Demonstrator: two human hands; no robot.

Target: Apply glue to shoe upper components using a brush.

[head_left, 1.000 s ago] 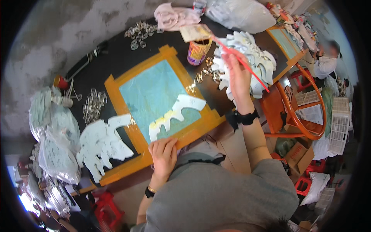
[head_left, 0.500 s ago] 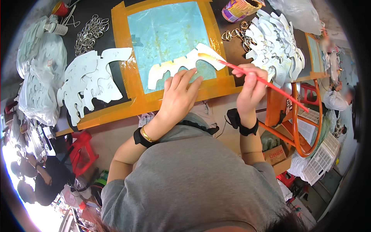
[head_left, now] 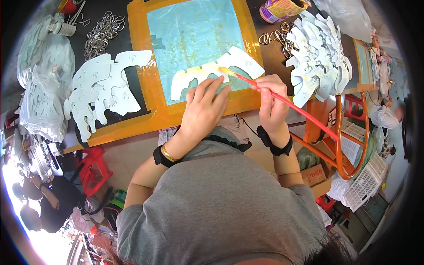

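Observation:
A white curved cut-out piece (head_left: 240,61) with scalloped notches lies on a light-blue sheet (head_left: 194,28) in front of me. Yellowish wet-looking streaks run along its left and middle part. My left hand (head_left: 201,108) rests with fingers stretched out over the piece's lower edge. In my right hand (head_left: 274,102) is a long red-handled brush (head_left: 302,112), pinched near its bristle end. The yellow-coated bristles touch the middle of the piece, just beyond my left fingertips. The handle slants back to the lower right.
Orange-brown tape (head_left: 138,28) frames the sheet. Stacked white cut-outs lie left (head_left: 119,88) and heaped right (head_left: 318,53). Metal rings sit in piles (head_left: 104,35) (head_left: 280,37). A colourful tub (head_left: 278,9) stands at the back. An orange round-framed chair (head_left: 364,128) is beside the table's right end.
The brush has moved left along the white piece, from its right part to its middle, and my right hand has shifted left with it. My left hand stays nearly in place.

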